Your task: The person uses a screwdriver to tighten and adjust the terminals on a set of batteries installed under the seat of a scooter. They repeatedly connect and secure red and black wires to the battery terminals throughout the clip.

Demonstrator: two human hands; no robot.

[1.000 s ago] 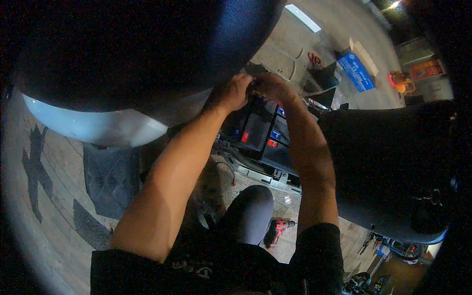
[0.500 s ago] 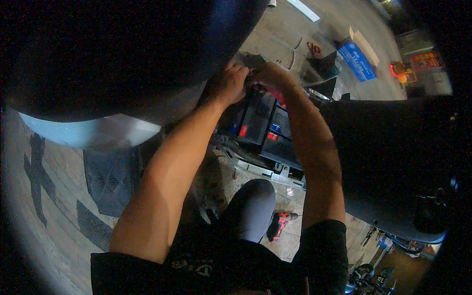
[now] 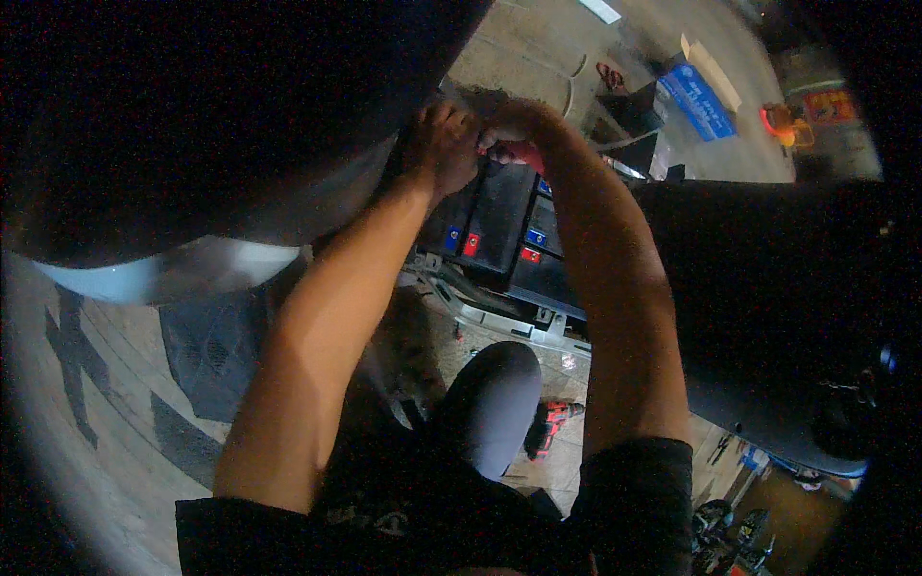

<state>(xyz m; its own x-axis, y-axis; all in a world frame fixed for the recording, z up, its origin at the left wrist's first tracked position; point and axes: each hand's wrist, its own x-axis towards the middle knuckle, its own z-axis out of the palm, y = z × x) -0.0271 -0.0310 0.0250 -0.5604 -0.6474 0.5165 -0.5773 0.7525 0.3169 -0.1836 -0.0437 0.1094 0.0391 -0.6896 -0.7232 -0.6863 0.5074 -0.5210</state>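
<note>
Black batteries (image 3: pixel 495 216) with red and blue terminal tabs sit in an opened vehicle bay with a pale metal rail (image 3: pixel 523 331) along its near side. My left hand (image 3: pixel 442 144) is at the bay's far end, fingers curled, close under a large dark seat-like body (image 3: pixel 250 115); what it holds is hidden. My right hand (image 3: pixel 519 134) meets it there, fingers closed around something small and reddish that I cannot make out clearly.
A dark padded panel (image 3: pixel 768 288) is at the right. A red-black drill (image 3: pixel 549 432) lies by my knee (image 3: pixel 485 408). A blue carton (image 3: pixel 696 101), a dark mat (image 3: pixel 211 355) and an orange object (image 3: pixel 783 125) are on the floor.
Both hands have moved upward in the view, staying together at the bay's far end, with the left fingers now arched higher. The dark body at upper left appears lower and wider in view.
</note>
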